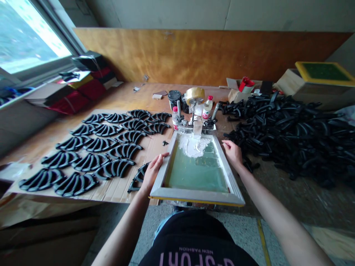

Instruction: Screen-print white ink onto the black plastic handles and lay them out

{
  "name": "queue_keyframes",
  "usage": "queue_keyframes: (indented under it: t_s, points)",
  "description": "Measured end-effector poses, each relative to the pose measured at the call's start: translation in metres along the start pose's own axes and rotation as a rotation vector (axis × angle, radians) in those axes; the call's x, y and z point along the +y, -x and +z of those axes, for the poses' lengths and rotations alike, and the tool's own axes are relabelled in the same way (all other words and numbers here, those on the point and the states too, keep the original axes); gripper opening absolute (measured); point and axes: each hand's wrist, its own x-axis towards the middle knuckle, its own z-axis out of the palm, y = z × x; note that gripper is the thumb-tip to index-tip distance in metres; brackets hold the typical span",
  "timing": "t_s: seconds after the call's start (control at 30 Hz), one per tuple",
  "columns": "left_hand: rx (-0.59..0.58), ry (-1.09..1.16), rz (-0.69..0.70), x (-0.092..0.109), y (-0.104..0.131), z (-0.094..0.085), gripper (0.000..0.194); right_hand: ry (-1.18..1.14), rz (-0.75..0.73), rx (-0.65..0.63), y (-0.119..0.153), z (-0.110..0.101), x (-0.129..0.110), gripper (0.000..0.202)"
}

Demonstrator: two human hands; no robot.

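- I see the framed screen (pixel 196 173), white paste (pixel 191 147) at its twelve o'clock.
- The left hand (pixel 154 168) touches its nine o'clock edge; the right hand (pixel 233 152) is near three.

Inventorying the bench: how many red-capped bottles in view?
2: one red-capped bottle beyond the far left corner of the screen frame; the other farther back, right of the tape roll. More may be hidden.

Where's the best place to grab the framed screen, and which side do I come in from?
Probably the middle of its near rail, coming from the person's side. That long, straight bar faces the person, while clamp hardware crowds the far end and white paste covers much of the far part of the mesh. I'd keep fingertips off the mesh.
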Motion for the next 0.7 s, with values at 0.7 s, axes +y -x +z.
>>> queue_keyframes:
  t_s: [0.7]
  points:
    - [-0.043,-0.107,-0.114,-0.106,-0.016,0.0,0.068,0.276,-0.776,-0.666,-0.012,0.035,-0.089,0.013]
